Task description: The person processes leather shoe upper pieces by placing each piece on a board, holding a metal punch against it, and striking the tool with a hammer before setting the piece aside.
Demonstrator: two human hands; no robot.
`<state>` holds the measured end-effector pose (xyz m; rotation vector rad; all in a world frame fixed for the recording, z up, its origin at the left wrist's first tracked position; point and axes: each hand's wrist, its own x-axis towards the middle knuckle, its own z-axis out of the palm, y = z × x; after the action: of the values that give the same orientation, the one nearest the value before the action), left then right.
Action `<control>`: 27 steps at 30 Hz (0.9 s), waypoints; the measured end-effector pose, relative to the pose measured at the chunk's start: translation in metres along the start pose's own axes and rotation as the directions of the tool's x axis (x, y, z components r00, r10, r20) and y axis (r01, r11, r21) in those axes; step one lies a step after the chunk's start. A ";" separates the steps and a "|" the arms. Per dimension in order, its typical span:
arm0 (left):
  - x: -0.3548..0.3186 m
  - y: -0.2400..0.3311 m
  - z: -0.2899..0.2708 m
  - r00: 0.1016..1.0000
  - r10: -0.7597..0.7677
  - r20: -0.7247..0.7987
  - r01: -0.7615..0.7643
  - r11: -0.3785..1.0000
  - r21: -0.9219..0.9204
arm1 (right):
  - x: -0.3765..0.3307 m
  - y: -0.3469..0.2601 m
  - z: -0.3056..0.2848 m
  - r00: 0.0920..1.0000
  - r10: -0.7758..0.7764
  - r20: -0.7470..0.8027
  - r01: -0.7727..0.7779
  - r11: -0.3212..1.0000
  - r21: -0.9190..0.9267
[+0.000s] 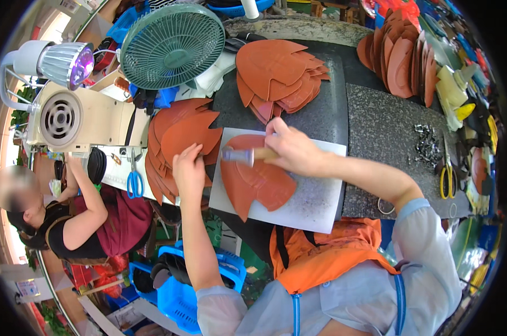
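My right hand is closed round the wooden handle of a hammer. Its metal head, slightly blurred, is over a reddish-brown leather-like cut piece with a notched edge. That piece lies on a white board in front of me. My left hand is at the board's left side, over the edge of a stack of similar pieces. Its fingers are curled together; whatever they pinch is too small or hidden to make out. A second stack sits just beyond the board.
Farther right stands a row of upright brown pieces. Yellow-handled scissors and small metal parts lie on the dark speckled slab. Leftward are a green fan, a sewing machine, blue scissors and a seated co-worker.
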<state>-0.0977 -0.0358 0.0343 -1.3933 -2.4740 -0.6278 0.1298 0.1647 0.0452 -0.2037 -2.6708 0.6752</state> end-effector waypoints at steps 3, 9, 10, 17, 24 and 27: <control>-0.011 0.021 -0.027 0.990 -0.140 -0.020 0.134 0.972 -0.194 | 0.041 0.042 -0.036 0.999 0.030 -0.018 -0.030 0.999 -0.035; -0.076 0.106 -0.030 0.972 0.117 0.202 -0.039 0.935 -0.353 | 0.097 0.108 -0.092 0.866 -0.406 -0.291 0.151 0.769 -0.621; -0.082 0.119 -0.031 0.937 0.028 0.347 0.138 0.884 -0.446 | 0.085 0.108 -0.089 0.830 -0.420 -0.366 0.130 0.785 -0.606; -0.087 0.121 -0.015 0.863 -0.439 0.250 0.411 0.322 -0.853 | -0.032 0.001 -0.108 0.896 0.318 0.310 -0.370 0.920 0.127; -0.092 0.135 0.008 0.785 -0.402 0.472 0.538 0.064 -0.840 | -0.068 -0.032 -0.148 0.892 0.364 0.269 -0.410 0.901 0.142; -0.092 0.137 0.010 0.797 -0.378 0.470 0.547 0.124 -0.828 | -0.073 -0.034 -0.153 0.898 0.370 0.239 -0.403 0.909 0.108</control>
<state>0.0668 -0.0381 0.0231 -0.7065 -2.6431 -2.6235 0.2551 0.1837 0.1621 -0.6716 -2.7871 1.0796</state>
